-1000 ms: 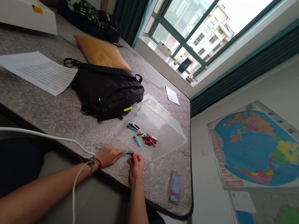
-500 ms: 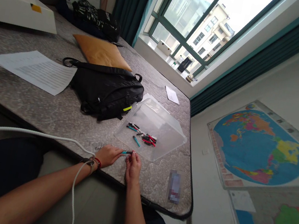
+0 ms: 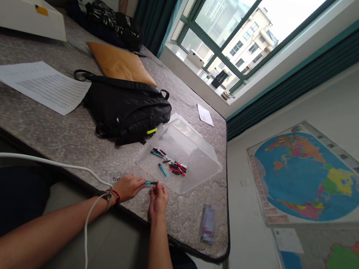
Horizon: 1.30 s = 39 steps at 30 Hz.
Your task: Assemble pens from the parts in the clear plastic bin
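Both forearms reach forward over the near edge of the mattress [image 3: 103,153], wrists converging. Left hand [image 3: 128,188], palm down, grips the teal end of a teal-and-black pen [image 3: 151,183]; right hand [image 3: 158,201], fingers curled, pinches the dark end. Pen sits just short of the clear plastic box [image 3: 208,160], where loose pens [image 3: 177,168] lie. Mattress lettering, partly covered: "fal" legible. Printed sheet [image 3: 40,84] too small to read. Against one second earlier: same two-handed hold, right wrist slightly further left.
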### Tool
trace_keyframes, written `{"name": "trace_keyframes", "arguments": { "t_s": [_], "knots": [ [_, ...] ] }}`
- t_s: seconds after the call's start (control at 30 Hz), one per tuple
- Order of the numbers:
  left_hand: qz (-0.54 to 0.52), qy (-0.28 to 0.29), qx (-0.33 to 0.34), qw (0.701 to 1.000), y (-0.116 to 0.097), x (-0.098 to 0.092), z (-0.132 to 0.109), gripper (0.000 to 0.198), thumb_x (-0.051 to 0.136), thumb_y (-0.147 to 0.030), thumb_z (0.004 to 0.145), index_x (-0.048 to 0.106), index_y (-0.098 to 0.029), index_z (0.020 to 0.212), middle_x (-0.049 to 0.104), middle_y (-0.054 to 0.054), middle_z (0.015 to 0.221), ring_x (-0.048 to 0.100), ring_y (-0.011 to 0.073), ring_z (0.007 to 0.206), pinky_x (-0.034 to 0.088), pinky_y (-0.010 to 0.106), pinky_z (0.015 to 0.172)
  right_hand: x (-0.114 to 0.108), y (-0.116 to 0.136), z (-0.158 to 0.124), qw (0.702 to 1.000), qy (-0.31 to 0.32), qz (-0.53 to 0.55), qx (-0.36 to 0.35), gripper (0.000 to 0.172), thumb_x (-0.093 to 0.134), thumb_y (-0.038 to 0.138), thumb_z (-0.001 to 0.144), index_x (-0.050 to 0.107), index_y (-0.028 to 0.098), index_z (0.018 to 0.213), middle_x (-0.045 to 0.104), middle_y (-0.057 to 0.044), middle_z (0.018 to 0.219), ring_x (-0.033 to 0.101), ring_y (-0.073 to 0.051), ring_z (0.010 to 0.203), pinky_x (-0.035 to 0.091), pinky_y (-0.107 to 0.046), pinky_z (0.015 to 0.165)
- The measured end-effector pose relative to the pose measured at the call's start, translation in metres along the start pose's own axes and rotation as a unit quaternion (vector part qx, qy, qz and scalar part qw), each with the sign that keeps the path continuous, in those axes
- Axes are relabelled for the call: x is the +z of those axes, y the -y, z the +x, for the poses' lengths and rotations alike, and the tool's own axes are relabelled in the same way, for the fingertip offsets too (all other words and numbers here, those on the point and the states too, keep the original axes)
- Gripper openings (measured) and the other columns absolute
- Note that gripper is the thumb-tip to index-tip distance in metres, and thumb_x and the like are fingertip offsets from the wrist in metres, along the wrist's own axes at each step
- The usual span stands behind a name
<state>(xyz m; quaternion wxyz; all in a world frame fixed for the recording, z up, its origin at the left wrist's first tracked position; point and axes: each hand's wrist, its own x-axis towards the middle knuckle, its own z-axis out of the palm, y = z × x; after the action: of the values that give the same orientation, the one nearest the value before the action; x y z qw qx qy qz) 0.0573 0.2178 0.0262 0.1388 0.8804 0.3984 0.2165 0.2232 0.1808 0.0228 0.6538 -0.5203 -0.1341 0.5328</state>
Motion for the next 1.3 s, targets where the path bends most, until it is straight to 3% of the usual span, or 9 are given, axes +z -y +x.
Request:
{"name": "trace_keyframes", "arguments": {
  "t_s": [0.13, 0.37, 0.93, 1.2, 1.3],
  "knots": [
    [-0.005, 0.0, 0.001, 1.0, 0.001, 0.001, 0.0, 0.032, 0.032, -0.037, 0.102, 0.06, -0.023, 0.099, 0.069, 0.004, 0.086, 0.064, 0.018, 0.078, 0.042, 0.029, 0.072, -0.006, 0.0, 0.001, 0.999, 0.029, 0.029, 0.008, 0.037, 0.087, 0.033, 0.064, 0.071, 0.018, 0.094, 0.071, -0.004, 0.095, 0.063, -0.01, 0.074, 0.054, -0.022, 0.069],
    [0.007, 0.0, -0.003, 1.0, 0.002, 0.003, -0.001, 0.03, 0.033, -0.037, 0.102, 0.06, -0.024, 0.101, 0.068, 0.003, 0.084, 0.063, 0.0174, 0.074, 0.041, 0.029, 0.069, -0.008, -0.004, 0.004, 0.999, 0.019, 0.038, 0.007, 0.031, 0.086, 0.03, 0.065, 0.068, 0.018, 0.087, 0.068, 0.001, 0.081, 0.063, -0.009, 0.072, 0.054, -0.02, 0.067],
    [0.014, 0.0, -0.018, 1.0, 0.003, 0.004, -0.001, 0.025, 0.036, -0.03, 0.1, 0.061, -0.024, 0.102, 0.067, 0.004, 0.085, 0.063, 0.0178, 0.076, 0.039, 0.03, 0.068, 0.007, -0.005, 0.008, 0.999, -0.054, 0.003, 0.006, 0.037, 0.087, 0.035, 0.06, 0.062, 0.017, 0.079, 0.062, 0.004, 0.063, 0.059, -0.01, 0.06, 0.05, -0.019, 0.054],
    [0.008, -0.001, -0.011, 1.0, 0.003, 0.007, -0.001, 0.028, 0.033, -0.032, 0.102, 0.06, -0.022, 0.1, 0.068, 0.004, 0.086, 0.063, 0.0187, 0.077, 0.04, 0.03, 0.069, 0.002, -0.005, 0.007, 1.0, 0.02, 0.005, 0.001, 0.034, 0.083, 0.036, 0.068, 0.07, 0.016, 0.092, 0.068, -0.001, 0.079, 0.061, -0.01, 0.067, 0.053, -0.021, 0.063],
    [-0.004, -0.002, -0.014, 1.0, 0.001, 0.005, -0.001, 0.031, 0.032, -0.037, 0.102, 0.06, -0.022, 0.098, 0.069, 0.004, 0.086, 0.063, 0.0189, 0.078, 0.04, 0.03, 0.07, 0.001, -0.008, 0.008, 1.0, 0.012, 0.013, -0.007, 0.031, 0.082, 0.036, 0.069, 0.07, 0.017, 0.091, 0.069, -0.002, 0.079, 0.061, -0.01, 0.067, 0.053, -0.022, 0.063]
  ]
}}
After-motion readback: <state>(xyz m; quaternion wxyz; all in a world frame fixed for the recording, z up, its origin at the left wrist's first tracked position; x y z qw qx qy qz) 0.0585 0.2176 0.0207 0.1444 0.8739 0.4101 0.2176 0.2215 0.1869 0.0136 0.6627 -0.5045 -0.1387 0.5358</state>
